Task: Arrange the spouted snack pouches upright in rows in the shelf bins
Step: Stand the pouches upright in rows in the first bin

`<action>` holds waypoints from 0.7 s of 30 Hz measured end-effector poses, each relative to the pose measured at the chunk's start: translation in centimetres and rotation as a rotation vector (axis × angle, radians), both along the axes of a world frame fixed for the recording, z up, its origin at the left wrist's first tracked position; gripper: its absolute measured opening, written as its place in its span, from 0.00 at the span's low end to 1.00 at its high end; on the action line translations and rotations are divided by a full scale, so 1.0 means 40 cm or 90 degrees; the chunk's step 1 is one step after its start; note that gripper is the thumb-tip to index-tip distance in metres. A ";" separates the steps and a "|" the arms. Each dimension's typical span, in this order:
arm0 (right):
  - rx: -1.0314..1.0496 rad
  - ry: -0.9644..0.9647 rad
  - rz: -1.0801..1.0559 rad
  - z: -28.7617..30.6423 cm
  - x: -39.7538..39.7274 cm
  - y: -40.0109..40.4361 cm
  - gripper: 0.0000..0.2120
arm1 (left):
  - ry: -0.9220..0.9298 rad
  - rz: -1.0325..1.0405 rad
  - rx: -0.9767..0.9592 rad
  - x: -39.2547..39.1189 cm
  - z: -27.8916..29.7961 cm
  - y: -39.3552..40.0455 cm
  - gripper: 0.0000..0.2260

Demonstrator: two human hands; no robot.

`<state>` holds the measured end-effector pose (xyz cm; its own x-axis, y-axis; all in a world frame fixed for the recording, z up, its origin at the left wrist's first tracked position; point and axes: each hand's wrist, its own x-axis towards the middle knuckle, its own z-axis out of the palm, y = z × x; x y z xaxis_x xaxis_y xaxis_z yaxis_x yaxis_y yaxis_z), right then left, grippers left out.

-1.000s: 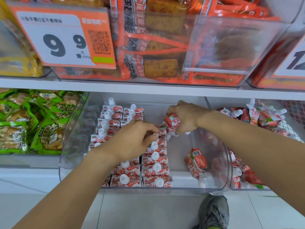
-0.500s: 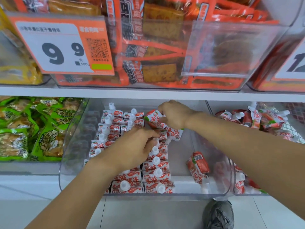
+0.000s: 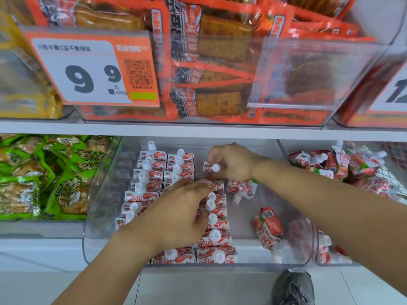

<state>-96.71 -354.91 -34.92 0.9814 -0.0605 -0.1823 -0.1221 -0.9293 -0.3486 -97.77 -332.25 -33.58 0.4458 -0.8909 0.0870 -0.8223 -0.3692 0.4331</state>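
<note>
A clear plastic bin (image 3: 99, 216) on the lower shelf holds rows of upright red-and-white spouted pouches (image 3: 158, 172) with white caps. My right hand (image 3: 235, 161) grips one pouch (image 3: 209, 167) at the back of the third row, cap towards me. My left hand (image 3: 176, 212) rests on the pouches of the middle and third rows, fingertips at a pouch top (image 3: 212, 183). A loose pouch (image 3: 242, 188) lies upside down just right of the rows. Another loose pouch (image 3: 267, 227) leans near the bin's right front.
A second bin on the right holds a jumbled heap of the same pouches (image 3: 343, 164). Green snack packs (image 3: 55, 172) fill the bin on the left. The shelf above carries orange packs (image 3: 220, 62) and a 9.9 price tag (image 3: 94, 71). My shoe (image 3: 295, 287) stands on the floor.
My right hand has set its pouch from a tilted hold down towards the back of the third row, cap forward. One pouch it carried now lies loose beside the rows. The left hand stayed put.
</note>
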 end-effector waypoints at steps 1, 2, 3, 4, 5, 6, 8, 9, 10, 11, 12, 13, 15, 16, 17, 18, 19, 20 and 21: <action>0.029 0.002 -0.008 0.001 0.000 0.000 0.12 | 0.000 0.002 -0.001 0.000 -0.001 0.002 0.16; 0.043 0.002 -0.014 0.004 0.001 -0.001 0.10 | -0.002 0.004 -0.003 -0.001 0.000 0.003 0.16; 0.054 0.008 -0.016 0.006 0.003 -0.001 0.10 | -0.006 0.007 -0.001 -0.001 0.000 0.004 0.16; 0.067 0.027 -0.021 0.009 0.003 0.001 0.11 | -0.011 0.007 0.001 -0.003 0.001 0.005 0.16; 0.081 0.050 -0.019 0.015 0.002 0.006 0.13 | -0.014 0.007 0.002 -0.004 0.001 0.007 0.18; 0.093 0.079 -0.009 0.020 0.002 0.012 0.13 | -0.014 0.008 -0.002 -0.006 0.003 0.010 0.21; 0.119 0.131 0.028 0.026 0.002 0.022 0.07 | -0.002 0.012 -0.018 -0.010 0.006 0.017 0.25; 0.139 0.150 0.036 0.029 0.001 0.024 0.05 | 0.006 0.015 -0.024 -0.012 0.007 0.020 0.26; 0.160 0.166 0.038 0.033 -0.001 0.025 0.03 | 0.012 0.021 -0.028 -0.013 0.006 0.022 0.27; 0.173 0.177 0.039 0.035 0.000 0.022 0.03 | 0.016 0.030 -0.029 -0.014 0.005 0.023 0.27; 0.174 0.187 0.042 0.037 0.000 0.019 0.04 | 0.017 0.037 -0.032 -0.014 0.003 0.022 0.27; 0.175 0.196 0.043 0.037 0.001 0.015 0.05 | 0.019 0.044 -0.039 -0.012 0.001 0.020 0.26; 0.207 0.214 0.031 0.031 0.002 0.009 0.08 | 0.019 0.063 -0.060 -0.007 0.000 0.012 0.25; 0.234 0.222 0.024 0.028 -0.001 0.007 0.10 | 0.013 0.074 -0.071 -0.002 -0.001 0.007 0.24; 0.252 0.228 0.020 0.023 -0.002 0.006 0.12 | 0.004 0.085 -0.081 0.005 -0.002 0.000 0.23; 0.252 0.232 0.021 0.022 -0.005 0.007 0.13 | -0.008 0.096 -0.088 0.014 -0.004 -0.009 0.22; 0.245 0.229 0.022 0.022 -0.005 0.007 0.14 | -0.019 0.105 -0.094 0.024 -0.005 -0.019 0.20; 0.241 0.225 0.024 0.023 -0.004 0.007 0.14 | -0.026 0.111 -0.096 0.035 -0.006 -0.029 0.18; 0.246 0.223 0.022 0.019 0.000 0.005 0.15 | -0.029 0.114 -0.098 0.047 -0.008 -0.039 0.17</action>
